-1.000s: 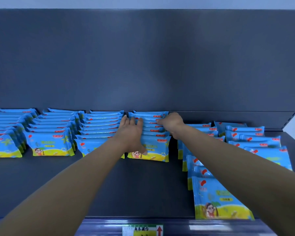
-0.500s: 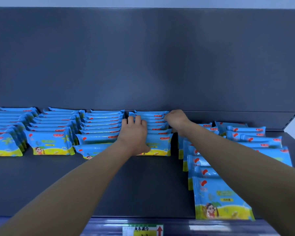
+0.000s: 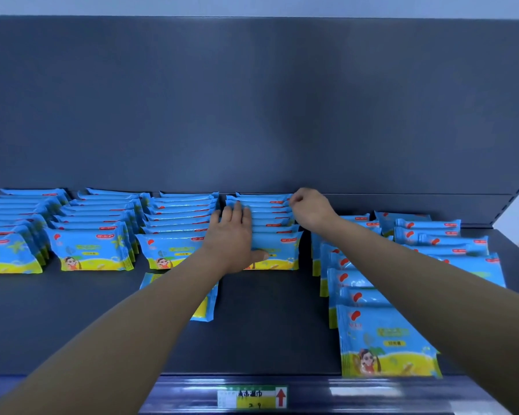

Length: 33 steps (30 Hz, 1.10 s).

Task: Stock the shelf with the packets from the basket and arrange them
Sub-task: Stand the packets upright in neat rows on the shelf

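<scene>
1. My left hand (image 3: 231, 235) lies flat on top of the fourth row (image 3: 270, 218) of packets, fingers straight and close together, thumb stuck out over the front packet (image 3: 285, 250)
2. My right hand (image 3: 309, 208) is at the rear right corner of that same row, fingers curled in against the packet edges (whether they actually pinch one, I cannot tell)
3. The row stands on the dark shelf (image 3: 267, 330), its rear against the back panel, with three neighbouring rows (image 3: 90, 250) to its left
4. One loose packet (image 3: 207, 310) lies flat on the shelf in front of the third row, partly under my left forearm
5. To the right, a leaning row (image 3: 384, 339) runs to the shelf's front edge, and a far-right row (image 3: 450, 235) sits behind it
6. Every packet is blue with a yellow band, a cartoon figure in sunglasses, a red bean-shaped mark and a small red label; the print is too small to read
7. The price tag (image 3: 246, 396) on the shelf edge shows Chinese characters, what looks like "2.9", and a red arrow (image 3: 280, 396) pointing up
</scene>
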{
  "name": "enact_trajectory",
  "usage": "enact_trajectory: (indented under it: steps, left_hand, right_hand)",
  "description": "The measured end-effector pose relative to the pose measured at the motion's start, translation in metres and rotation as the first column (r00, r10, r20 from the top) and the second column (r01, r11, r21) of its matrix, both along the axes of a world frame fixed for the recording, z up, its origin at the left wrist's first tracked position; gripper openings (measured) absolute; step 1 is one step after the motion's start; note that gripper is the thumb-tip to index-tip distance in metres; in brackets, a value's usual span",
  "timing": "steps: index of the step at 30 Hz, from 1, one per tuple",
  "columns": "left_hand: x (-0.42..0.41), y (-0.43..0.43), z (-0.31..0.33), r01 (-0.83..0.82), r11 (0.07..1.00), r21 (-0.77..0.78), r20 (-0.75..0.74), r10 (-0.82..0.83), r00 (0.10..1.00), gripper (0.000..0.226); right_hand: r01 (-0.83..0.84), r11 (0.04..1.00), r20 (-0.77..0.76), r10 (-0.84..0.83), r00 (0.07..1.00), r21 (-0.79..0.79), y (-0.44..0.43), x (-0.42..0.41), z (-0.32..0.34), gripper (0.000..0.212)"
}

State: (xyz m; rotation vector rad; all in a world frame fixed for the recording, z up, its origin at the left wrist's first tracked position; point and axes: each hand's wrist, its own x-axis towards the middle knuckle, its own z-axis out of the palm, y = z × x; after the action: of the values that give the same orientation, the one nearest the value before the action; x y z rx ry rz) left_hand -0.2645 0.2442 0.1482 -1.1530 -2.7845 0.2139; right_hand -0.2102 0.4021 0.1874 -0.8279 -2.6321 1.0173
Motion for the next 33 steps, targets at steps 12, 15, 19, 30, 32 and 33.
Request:
enact_trajectory:
  steps: [12, 15, 19, 30, 32, 33]
  left_hand:
    - [-0.004, -0.018, 0.003, -0.073, 0.966, 0.249, -0.039, 0.085, 0.996, 0.101]
    - [-0.006, -0.026, 0.003, -0.075, 0.955, 0.288, -0.030, 0.087, 0.996, 0.080]
    - [-0.005, -0.027, -0.002, -0.067, 0.941, 0.331, -0.034, 0.082, 0.996, 0.074]
    - [0.001, -0.025, -0.011, -0.009, 0.925, 0.379, -0.034, 0.023, 0.999, 0.066]
    - [0.001, -0.025, -0.011, -0.013, 0.919, 0.393, -0.022, 0.023, 1.000, 0.064]
    - [0.001, -0.026, -0.011, -0.020, 0.917, 0.399, -0.014, 0.028, 1.000, 0.063]
  right_hand:
    - [-0.096, 0.994, 0.014, 0.097, 0.995, -0.050, -0.006, 0.019, -0.010, 0.050]
    - [-0.130, 0.991, 0.009, 0.131, 0.991, -0.005, -0.010, 0.015, -0.015, 0.026]
    - [-0.090, 0.994, -0.051, 0.087, 0.995, -0.060, -0.011, 0.011, -0.020, 0.014]
    - [-0.002, 0.994, 0.077, -0.006, 0.997, 0.109, -0.008, -0.001, -0.025, 0.018]
    - [0.017, 0.996, 0.069, -0.023, 0.997, 0.089, -0.008, -0.001, -0.025, 0.013]
    - [0.023, 0.997, 0.067, -0.029, 0.997, 0.077, -0.008, -0.001, -0.024, 0.009]
